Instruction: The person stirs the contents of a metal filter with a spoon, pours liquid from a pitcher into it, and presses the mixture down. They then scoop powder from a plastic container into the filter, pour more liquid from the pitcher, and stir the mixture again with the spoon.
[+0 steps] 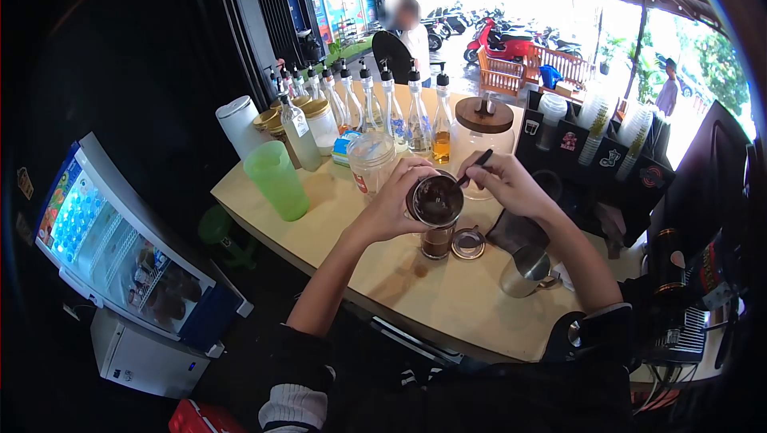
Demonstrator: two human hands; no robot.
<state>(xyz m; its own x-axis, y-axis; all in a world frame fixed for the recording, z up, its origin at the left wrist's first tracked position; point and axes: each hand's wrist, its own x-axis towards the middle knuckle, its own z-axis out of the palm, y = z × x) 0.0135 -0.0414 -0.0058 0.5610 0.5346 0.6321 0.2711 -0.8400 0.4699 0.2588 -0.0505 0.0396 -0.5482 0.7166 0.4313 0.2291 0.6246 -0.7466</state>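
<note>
My left hand [396, 203] is wrapped round a jar [438, 203] with dark brown contents, its mouth tipped toward me. In my right hand [506, 184] is a dark-handled spoon [474, 168], pinched at the jar's rim; its far end cannot be made out. Just beneath the jar, a clear glass [435, 245] with something brown in it stands on the counter, partly covered by the jar. A round metal-rimmed lid [468, 243] lies beside that glass. To the right are a dark cloth [511, 232] and a steel milk pitcher [524, 275].
Several pump bottles [417, 125] line the counter's [495, 325] far edge. A green pitcher [276, 181], clear plastic tub [372, 160] and wooden-lidded jar [484, 133] stand nearer. Stacked cups [593, 117] are at right, a drinks fridge [136, 241] at left. One person [415, 37] stands beyond the counter.
</note>
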